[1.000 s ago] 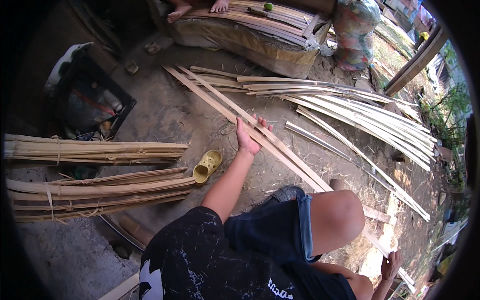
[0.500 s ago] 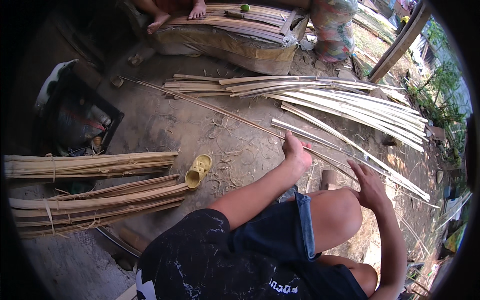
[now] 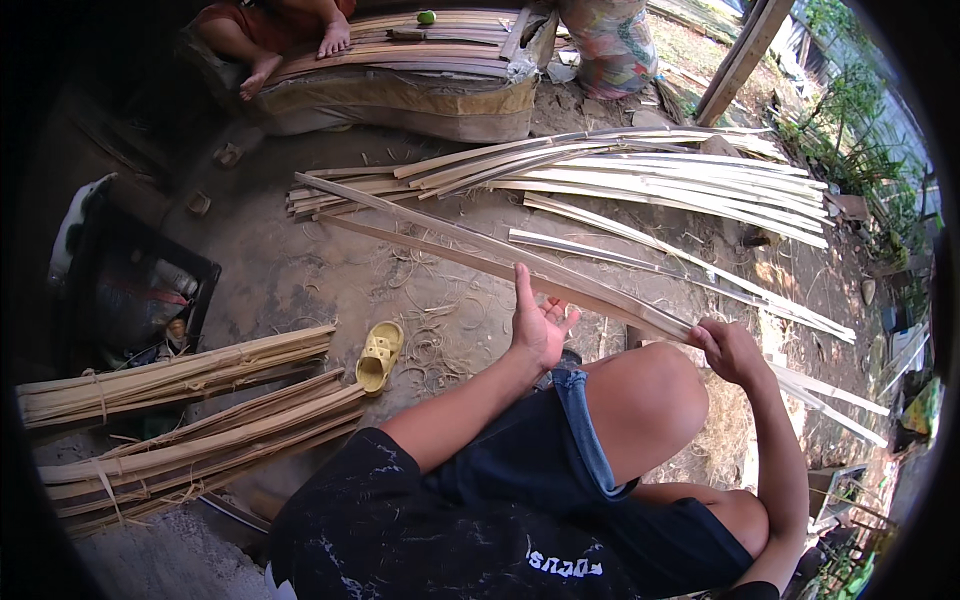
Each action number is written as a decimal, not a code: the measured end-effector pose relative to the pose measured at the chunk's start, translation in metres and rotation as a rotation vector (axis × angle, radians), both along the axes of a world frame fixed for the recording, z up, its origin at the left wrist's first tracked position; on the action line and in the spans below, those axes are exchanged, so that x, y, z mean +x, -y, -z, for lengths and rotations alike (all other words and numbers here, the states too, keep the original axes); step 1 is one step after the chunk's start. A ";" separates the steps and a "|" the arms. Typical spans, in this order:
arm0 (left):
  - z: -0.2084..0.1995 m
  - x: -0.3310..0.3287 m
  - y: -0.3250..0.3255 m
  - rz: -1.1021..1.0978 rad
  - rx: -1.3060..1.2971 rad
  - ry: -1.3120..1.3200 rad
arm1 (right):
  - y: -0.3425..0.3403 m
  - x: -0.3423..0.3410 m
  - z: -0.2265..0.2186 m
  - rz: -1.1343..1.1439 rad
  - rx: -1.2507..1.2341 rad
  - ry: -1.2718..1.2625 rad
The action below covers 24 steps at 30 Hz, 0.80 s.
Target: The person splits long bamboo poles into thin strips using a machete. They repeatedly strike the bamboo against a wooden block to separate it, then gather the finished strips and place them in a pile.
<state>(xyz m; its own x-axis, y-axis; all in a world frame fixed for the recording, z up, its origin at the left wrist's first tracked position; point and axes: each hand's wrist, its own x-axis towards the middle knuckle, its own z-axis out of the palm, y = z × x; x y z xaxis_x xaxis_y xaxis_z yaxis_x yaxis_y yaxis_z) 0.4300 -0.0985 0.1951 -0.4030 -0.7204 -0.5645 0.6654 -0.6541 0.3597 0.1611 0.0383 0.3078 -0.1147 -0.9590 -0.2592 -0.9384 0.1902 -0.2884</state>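
Observation:
Two long, pale bamboo strips (image 3: 450,232) stretch across the middle, converging at my right hand and parting again beyond it. My right hand (image 3: 735,350) is closed around them beside my raised knee, its thumb on top. My left hand (image 3: 540,328) is at the strips' near side, thumb raised in front of them and fingers spread below. It does not grip them, and whether the palm touches them I cannot tell. Beyond the held strips, several loose bamboo strips (image 3: 650,185) lie fanned on the ground, with a few more (image 3: 620,255) closer to me.
Tied bamboo bundles (image 3: 200,455) lie at the left, beside a yellow clog (image 3: 379,357). A dark open-fronted box (image 3: 130,270) stands behind them. At the far side, another person's bare feet (image 3: 335,38) rest on a slatted platform (image 3: 400,100). Thin shavings (image 3: 430,330) litter the ground.
The thin edge-on line has become two wider, separated strips. My right hand has closed on them; my left hand has loosened, its fingers spreading. The whole view has shifted slightly.

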 end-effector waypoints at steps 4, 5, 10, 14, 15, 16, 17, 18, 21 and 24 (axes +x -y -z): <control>0.050 0.028 0.048 -0.167 0.112 -0.042 | -0.017 0.003 0.007 0.039 0.133 0.206; 0.060 0.032 0.058 -0.196 0.096 -0.055 | -0.016 0.005 0.009 0.023 0.163 0.241; 0.093 0.037 0.073 -0.241 -0.078 0.014 | -0.027 0.002 0.039 0.007 0.125 0.326; 0.073 0.031 0.063 -0.330 -0.061 0.101 | -0.028 0.001 0.039 0.060 0.144 0.307; 0.069 0.028 0.062 -0.354 -0.072 0.166 | -0.026 0.002 0.040 0.023 0.117 0.289; 0.072 0.026 0.065 -0.388 -0.148 0.233 | -0.024 0.003 0.040 -0.014 0.090 0.274; 0.076 0.032 0.066 -0.379 -0.123 0.165 | -0.022 0.005 0.040 -0.050 0.062 0.259; 0.080 0.039 0.067 -0.369 -0.098 0.096 | -0.020 0.010 0.037 -0.003 0.082 0.274; 0.070 0.039 0.062 -0.387 -0.019 -0.028 | -0.018 0.012 0.032 0.105 0.098 0.259; 0.078 0.039 0.057 -0.405 0.089 -0.113 | -0.020 0.008 0.036 0.077 -0.046 0.093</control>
